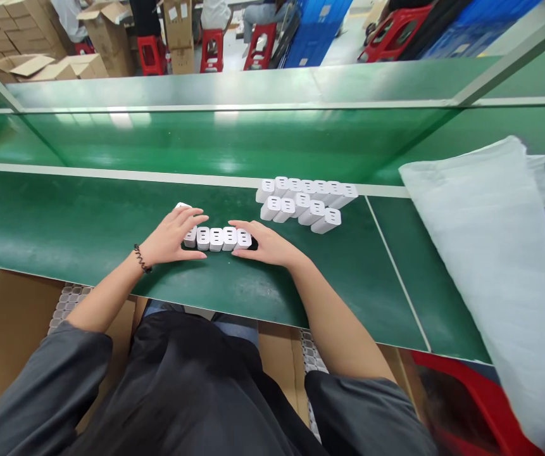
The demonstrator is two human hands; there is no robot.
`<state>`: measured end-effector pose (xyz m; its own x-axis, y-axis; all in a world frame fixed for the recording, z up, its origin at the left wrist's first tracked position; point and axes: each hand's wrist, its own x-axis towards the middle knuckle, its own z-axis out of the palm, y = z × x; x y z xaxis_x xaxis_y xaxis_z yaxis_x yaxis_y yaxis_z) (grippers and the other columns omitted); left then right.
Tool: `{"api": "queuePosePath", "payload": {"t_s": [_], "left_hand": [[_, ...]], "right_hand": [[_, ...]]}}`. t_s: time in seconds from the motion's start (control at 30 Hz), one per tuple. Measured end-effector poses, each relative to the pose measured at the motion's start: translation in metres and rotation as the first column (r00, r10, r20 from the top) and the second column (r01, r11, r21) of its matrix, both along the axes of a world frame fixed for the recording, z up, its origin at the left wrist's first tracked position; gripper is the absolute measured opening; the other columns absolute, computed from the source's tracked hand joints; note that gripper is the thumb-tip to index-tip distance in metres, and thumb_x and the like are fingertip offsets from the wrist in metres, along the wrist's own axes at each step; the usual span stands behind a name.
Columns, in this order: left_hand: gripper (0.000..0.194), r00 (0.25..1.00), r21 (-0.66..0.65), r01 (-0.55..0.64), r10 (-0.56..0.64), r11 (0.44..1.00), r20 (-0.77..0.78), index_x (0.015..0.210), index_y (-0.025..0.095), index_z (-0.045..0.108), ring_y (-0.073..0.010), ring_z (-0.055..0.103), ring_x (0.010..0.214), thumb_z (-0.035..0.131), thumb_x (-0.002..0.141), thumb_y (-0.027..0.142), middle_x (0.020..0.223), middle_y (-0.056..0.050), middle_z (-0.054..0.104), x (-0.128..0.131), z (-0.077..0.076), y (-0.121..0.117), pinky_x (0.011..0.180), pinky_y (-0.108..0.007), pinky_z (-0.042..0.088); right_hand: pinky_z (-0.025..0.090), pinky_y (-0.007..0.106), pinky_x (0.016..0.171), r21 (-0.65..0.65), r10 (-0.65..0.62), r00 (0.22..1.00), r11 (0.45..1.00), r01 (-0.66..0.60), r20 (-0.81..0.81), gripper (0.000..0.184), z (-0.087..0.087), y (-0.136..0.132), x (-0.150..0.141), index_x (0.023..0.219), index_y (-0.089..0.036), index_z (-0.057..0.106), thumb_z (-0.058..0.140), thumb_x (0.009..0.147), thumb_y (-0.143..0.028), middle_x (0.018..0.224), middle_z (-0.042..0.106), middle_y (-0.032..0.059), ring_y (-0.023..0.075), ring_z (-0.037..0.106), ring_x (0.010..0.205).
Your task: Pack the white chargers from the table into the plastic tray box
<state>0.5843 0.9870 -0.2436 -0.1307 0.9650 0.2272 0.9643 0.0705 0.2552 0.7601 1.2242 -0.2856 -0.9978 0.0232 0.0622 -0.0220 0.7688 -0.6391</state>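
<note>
Several white chargers [216, 239] with small port slots in their top faces stand side by side in a short row on the green bench [253, 285]. My left hand [172, 235] curves round the left end of this row, its thumb in front and fingers behind, partly covering the end charger. At the other end, my right hand [267, 244] wraps the rightmost charger [243, 239] between thumb and fingers. Another white charger [183, 205] shows just behind my left fingers, mostly hidden. Farther right, more white chargers [302, 202] stand in two uneven rows.
A white foam bag [490, 253] lies over the bench's right side. Pale rails [158, 175] cross the bench behind the chargers. Open cardboard boxes [11, 335] sit below the front edge. Beyond are red stools [211, 50], blue crates [313, 31], cartons [104, 38] and seated people.
</note>
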Motion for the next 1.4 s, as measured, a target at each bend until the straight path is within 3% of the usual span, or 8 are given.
{"api": "queuePosePath", "payload": {"t_s": [0.3, 0.5, 0.6, 0.7, 0.83, 0.9, 1.13, 1.4], "left_hand": [[0.067, 0.993, -0.113, -0.105, 0.098, 0.988, -0.067, 0.13, 0.016, 0.058, -0.0305, 0.062, 0.097, 0.048, 0.089, 0.067, 0.111, -0.017, 0.067, 0.027, -0.031, 0.046, 0.084, -0.04, 0.043], [0.06, 0.969, -0.068, -0.173, 0.182, 0.983, 0.166, 0.115, 0.019, 0.068, -0.0288, 0.064, 0.092, 0.06, 0.081, 0.068, 0.098, -0.014, 0.07, 0.022, -0.022, 0.04, 0.081, -0.037, 0.045], [0.059, 0.726, 0.008, -0.368, 0.282, 0.93, 0.627, 0.107, 0.021, 0.068, -0.0239, 0.064, 0.088, 0.064, 0.075, 0.071, 0.097, -0.009, 0.07, 0.022, -0.007, 0.026, 0.075, -0.033, 0.048], [0.071, 0.272, -0.047, -0.459, 0.191, 0.887, 0.943, 0.103, 0.02, 0.064, -0.0167, 0.06, 0.064, 0.035, 0.083, 0.082, 0.079, -0.005, 0.065, 0.029, 0.004, 0.009, 0.057, -0.029, 0.048], [0.069, -0.407, -0.154, -0.455, -0.051, 0.877, 0.912, 0.092, 0.02, 0.061, -0.0105, 0.051, 0.052, 0.034, 0.084, 0.083, 0.066, 0.001, 0.055, 0.048, 0.001, -0.007, 0.046, -0.023, 0.042], [0.063, -0.572, -0.175, -0.458, -0.138, 0.871, 0.808, 0.091, 0.02, 0.061, -0.009, 0.051, 0.051, 0.037, 0.087, 0.078, 0.066, 0.002, 0.054, 0.059, -0.005, -0.012, 0.045, -0.021, 0.042], [0.059, -0.679, -0.199, -0.508, -0.248, 0.838, 0.691, 0.088, 0.018, 0.062, -0.0125, 0.058, 0.053, 0.037, 0.092, 0.071, 0.068, -0.001, 0.06, 0.077, -0.016, -0.025, 0.045, -0.024, 0.048], [0.054, -0.702, -0.299, -0.564, -0.257, 0.77, 0.664, 0.082, 0.017, 0.061, -0.0152, 0.06, 0.048, 0.038, 0.093, 0.064, 0.059, -0.001, 0.061, 0.076, -0.027, -0.033, 0.048, -0.027, 0.05]], "right_hand": [[0.051, 0.043, 0.087, 0.014, -0.012, 0.997, 1.0, 0.013, -0.074, 0.057, -0.008, -0.008, -0.004, 0.13, -0.018, 0.055, 0.065, 0.083, -0.05, 0.107, 0.065, 0.0113, 0.0272, 0.06, 0.099], [0.052, 0.042, 0.086, -0.041, -0.061, 0.996, 0.997, 0.059, -0.063, 0.055, -0.005, -0.013, -0.007, 0.121, -0.019, 0.061, 0.067, 0.08, -0.055, 0.104, 0.068, 0.0107, 0.0273, 0.063, 0.097], [0.052, 0.042, 0.088, -0.125, -0.13, 0.992, 0.984, 0.129, 0.0, 0.055, 0.0, -0.009, -0.005, 0.12, -0.019, 0.061, 0.068, 0.078, -0.054, 0.109, 0.07, 0.0096, 0.0265, 0.065, 0.097], [0.053, 0.042, 0.085, -0.135, -0.162, 0.985, 0.976, 0.169, 0.06, 0.051, 0.003, -0.006, -0.002, 0.118, -0.021, 0.061, 0.067, 0.079, -0.053, 0.108, 0.071, 0.0075, 0.0261, 0.067, 0.094], [0.051, 0.046, 0.093, -0.048, -0.125, 0.991, 0.991, 0.127, 0.047, 0.054, 0.0, -0.004, -0.001, 0.121, -0.023, 0.06, 0.068, 0.078, -0.055, 0.115, 0.068, 0.0093, 0.0292, 0.063, 0.105], [0.049, 0.049, 0.098, -0.047, -0.08, 0.997, 0.996, 0.081, 0.015, 0.061, -0.001, -0.002, 0.0, 0.128, -0.023, 0.057, 0.069, 0.078, -0.055, 0.121, 0.065, 0.0106, 0.0298, 0.062, 0.111], [0.043, 0.053, 0.108, 0.015, -0.031, 0.933, 0.999, 0.039, -0.358, 0.049, 0.038, -0.04, 0.008, 0.129, -0.026, 0.056, 0.064, 0.087, -0.048, 0.133, 0.058, 0.0127, 0.0306, 0.053, 0.127], [0.043, 0.055, 0.11, 0.343, 0.324, 0.887, 0.916, -0.208, -0.328, 0.034, 0.058, -0.134, -0.017, 0.12, -0.019, 0.06, 0.062, 0.089, -0.033, 0.148, 0.045, 0.017, 0.0335, 0.039, 0.14]]}}
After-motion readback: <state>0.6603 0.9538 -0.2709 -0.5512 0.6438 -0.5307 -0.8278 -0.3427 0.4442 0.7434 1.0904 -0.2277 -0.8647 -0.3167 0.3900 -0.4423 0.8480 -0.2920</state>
